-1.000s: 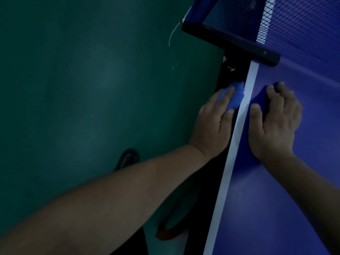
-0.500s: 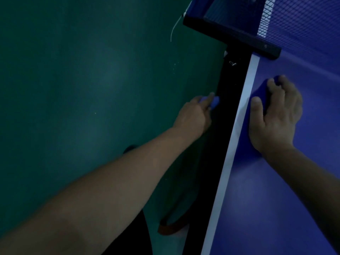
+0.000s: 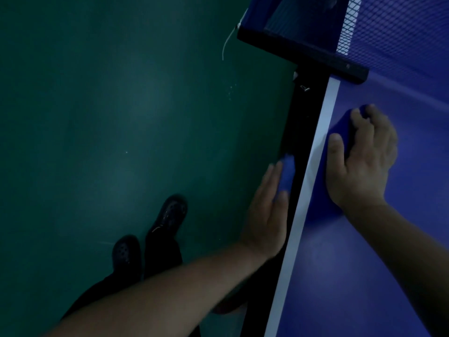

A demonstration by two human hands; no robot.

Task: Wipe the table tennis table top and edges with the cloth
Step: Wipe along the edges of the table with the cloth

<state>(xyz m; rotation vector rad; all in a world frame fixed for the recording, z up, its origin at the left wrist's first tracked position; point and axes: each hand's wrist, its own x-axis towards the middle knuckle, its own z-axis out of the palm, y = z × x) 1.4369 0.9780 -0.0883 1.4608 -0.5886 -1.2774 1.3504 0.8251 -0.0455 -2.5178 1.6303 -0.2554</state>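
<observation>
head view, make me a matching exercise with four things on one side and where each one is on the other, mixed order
Things
1. left hand
2. right hand
3. net
4. shoes

Places
A. on the green floor
B. stretched across the table at top right
C. on the blue table top, over a blue cloth
D. against the dark side edge of the table, pressing a blue cloth to it

Pairs: 1-D, 2-C, 3-B, 4-A
</observation>
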